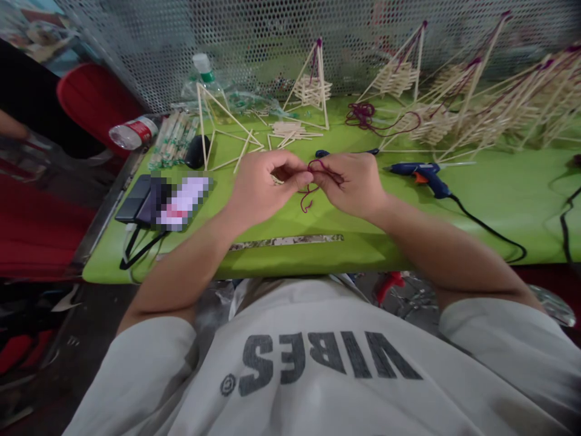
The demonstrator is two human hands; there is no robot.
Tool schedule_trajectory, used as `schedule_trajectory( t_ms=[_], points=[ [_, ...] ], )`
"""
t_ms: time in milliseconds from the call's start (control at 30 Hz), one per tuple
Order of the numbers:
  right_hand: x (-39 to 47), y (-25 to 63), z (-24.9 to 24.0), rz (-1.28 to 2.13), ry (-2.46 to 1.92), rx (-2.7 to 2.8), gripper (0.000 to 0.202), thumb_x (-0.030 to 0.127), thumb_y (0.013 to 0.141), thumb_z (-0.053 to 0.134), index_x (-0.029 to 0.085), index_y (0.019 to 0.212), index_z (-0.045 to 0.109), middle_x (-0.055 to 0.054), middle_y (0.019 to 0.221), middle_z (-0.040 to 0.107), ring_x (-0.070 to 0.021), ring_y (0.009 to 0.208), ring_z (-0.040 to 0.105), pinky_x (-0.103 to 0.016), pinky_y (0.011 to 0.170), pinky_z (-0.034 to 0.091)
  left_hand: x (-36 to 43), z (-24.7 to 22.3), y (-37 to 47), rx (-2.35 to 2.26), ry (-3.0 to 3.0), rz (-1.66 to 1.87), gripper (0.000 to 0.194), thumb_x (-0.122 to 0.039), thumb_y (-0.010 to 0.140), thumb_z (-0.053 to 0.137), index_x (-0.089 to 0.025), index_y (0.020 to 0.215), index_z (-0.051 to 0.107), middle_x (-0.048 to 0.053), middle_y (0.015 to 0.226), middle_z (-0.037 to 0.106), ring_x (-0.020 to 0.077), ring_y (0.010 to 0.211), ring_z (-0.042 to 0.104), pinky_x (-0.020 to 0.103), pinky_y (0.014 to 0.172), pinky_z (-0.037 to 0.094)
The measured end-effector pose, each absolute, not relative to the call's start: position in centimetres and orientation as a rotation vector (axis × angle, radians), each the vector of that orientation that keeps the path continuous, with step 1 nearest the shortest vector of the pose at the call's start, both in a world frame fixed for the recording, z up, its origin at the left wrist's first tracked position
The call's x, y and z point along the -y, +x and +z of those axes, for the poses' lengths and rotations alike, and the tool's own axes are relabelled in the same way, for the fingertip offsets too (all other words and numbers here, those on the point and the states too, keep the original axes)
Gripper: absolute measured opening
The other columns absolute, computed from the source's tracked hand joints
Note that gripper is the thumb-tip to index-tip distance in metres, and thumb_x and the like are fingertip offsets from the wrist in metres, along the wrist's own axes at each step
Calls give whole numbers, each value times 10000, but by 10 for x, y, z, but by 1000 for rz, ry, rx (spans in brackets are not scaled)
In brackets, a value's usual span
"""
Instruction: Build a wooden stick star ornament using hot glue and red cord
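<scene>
Left hand (263,184), right hand (351,181) and purple cord (308,191) block the middle. Table (517,194) right of glue gun (411,169) offers passage, cable (491,231) crossing its near part. Stick frames (431,124) crowd back right; phone (186,203) obstructs left. Patterned strip (290,241) lies flat, passable above.

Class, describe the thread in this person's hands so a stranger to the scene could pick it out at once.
Start from the lime-green table and look near its middle, where the left hand and right hand come together. Between them they pinch a thin maroon thread, its loose end curling just below. Unlike the tangled maroon bundle lying farther back, this piece is held.
</scene>
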State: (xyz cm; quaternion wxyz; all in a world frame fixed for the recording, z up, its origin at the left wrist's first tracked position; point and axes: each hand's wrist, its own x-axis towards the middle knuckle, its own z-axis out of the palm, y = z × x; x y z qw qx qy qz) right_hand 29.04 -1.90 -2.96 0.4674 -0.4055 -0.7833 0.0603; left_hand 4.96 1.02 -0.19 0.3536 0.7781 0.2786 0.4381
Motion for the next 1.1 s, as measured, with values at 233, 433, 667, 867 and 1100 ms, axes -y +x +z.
schedule_trajectory(
  t_ms=[233,433,667,867,1100],
  points=[
    [17,293,-35,22,-963,1999,326,396,1131,668,242,845,694,-15,713,611,-169,662,501,-371,680,317,-12,8,45,-804,2160,992,150,-249,1048,794,-224,900,804,17,828,794,162,739,671,357,716,486],
    [26,288,-26,78,-882,1981,302,307,1055,694,250,782,579,25,631,487,-147,597,423,-373,638,360,-9,19,40,-801,2240,888,116,-183,1007,745,-230,905,776,15,832,769,158,739,656,341,705,476],
    [30,280,-29,29,-803,1937,140,190,860,688,259,796,585,51,622,472,-132,564,391,-358,612,340,-6,25,35,-790,2283,820,97,-158,933,772,-217,856,771,4,799,758,143,720,636,326,693,451],
    [32,274,-29,-2,-831,1820,170,206,860,675,247,744,558,71,607,435,-104,542,333,-344,576,272,-10,33,28,-909,2367,827,125,-188,923,799,-219,823,731,-11,750,721,144,701,611,339,693,435],
    [25,282,-28,74,-1059,1681,323,265,925,781,281,746,512,54,602,382,-145,576,346,-389,618,332,-29,46,-5,-1066,2372,1017,115,-228,942,784,-217,828,768,-13,740,681,139,679,554,351,668,350]
  ],
)
